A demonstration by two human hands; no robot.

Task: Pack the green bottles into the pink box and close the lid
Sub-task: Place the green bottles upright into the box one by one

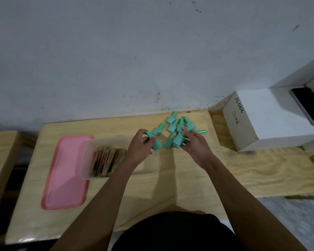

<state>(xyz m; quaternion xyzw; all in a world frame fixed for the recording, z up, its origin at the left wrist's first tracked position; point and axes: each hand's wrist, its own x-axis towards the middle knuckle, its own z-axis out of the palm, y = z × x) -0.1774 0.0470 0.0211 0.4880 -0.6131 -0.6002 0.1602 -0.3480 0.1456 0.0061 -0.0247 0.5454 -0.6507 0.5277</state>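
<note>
Gripping one green bottle (156, 144), left hand (140, 144) fingers curled | right hand (195, 144) fingers pinching green bottles (178, 140)

The box (83, 160) is sitting on the table (188, 187). The lid (65, 171) is lying just left of the box. Packets (107, 160) are standing in the box's left half. Behind the box, to its right, bottles (171, 127) are lying. The left hand (140, 147) is holding a bottle (156, 144) over the box's far right corner. A block (261, 124) is sitting well right of the box, a phone (306, 107) lying on it.
</note>
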